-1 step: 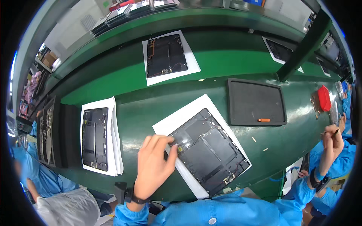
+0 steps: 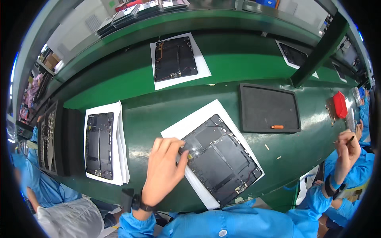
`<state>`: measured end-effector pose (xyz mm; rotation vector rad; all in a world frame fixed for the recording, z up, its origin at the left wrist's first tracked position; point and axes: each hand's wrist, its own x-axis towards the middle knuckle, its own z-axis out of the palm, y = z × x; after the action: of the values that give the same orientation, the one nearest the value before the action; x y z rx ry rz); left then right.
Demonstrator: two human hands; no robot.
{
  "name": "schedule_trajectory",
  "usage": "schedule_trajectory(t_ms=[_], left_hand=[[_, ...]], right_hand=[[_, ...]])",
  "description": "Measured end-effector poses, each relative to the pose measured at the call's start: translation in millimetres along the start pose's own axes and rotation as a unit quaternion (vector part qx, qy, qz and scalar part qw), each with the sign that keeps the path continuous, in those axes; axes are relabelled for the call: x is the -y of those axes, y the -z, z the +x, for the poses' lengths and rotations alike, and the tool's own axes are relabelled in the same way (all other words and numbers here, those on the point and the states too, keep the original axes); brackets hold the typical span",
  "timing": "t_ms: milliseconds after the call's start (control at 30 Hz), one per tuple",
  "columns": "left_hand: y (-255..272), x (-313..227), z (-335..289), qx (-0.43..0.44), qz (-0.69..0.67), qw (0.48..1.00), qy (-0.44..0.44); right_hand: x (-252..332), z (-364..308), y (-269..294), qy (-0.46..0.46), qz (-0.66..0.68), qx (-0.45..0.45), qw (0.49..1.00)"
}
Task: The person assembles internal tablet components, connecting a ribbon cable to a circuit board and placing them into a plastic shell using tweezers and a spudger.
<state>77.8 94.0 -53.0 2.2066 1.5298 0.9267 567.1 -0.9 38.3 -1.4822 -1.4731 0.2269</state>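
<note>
An opened black tablet (image 2: 216, 158) lies at a slant on white paper sheets (image 2: 180, 129), with its inner parts, ribbon cable and small circuit boards facing up. My left hand (image 2: 164, 168) has the tablet's left edge between thumb and curled fingers; the fingertips partly hide that corner. Far off to the right, my right hand (image 2: 346, 150) is raised and closed around a thin dark pen-like tool (image 2: 351, 138), whose exact kind is too small to make out. A black tray (image 2: 270, 107) with a small orange piece (image 2: 277, 127) in it sits beyond the tablet.
Another opened tablet (image 2: 99, 144) lies on paper at the left, beside black foam trays (image 2: 67, 142). A third tablet (image 2: 176, 57) rests on the back ledge. A green post (image 2: 321, 49) and red bin (image 2: 340, 104) stand at the right. Co-workers sit on both sides.
My left hand has shifted very slightly upward at the tablet's edge. The tablet stays in place, and my right hand has barely moved.
</note>
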Motion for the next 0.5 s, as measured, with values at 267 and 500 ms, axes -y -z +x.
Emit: schedule_trajectory(t_ms=[267,500], left_hand=[[-20,33,39,-0.07,-0.022,0.991,-0.111],[14,-75,-28,-0.077,-0.271,0.958,0.058]], right_hand=[[94,60,-157,0.09,0.269,0.339,0.897],[123,29,-238,0.029,0.213,0.551,0.806]])
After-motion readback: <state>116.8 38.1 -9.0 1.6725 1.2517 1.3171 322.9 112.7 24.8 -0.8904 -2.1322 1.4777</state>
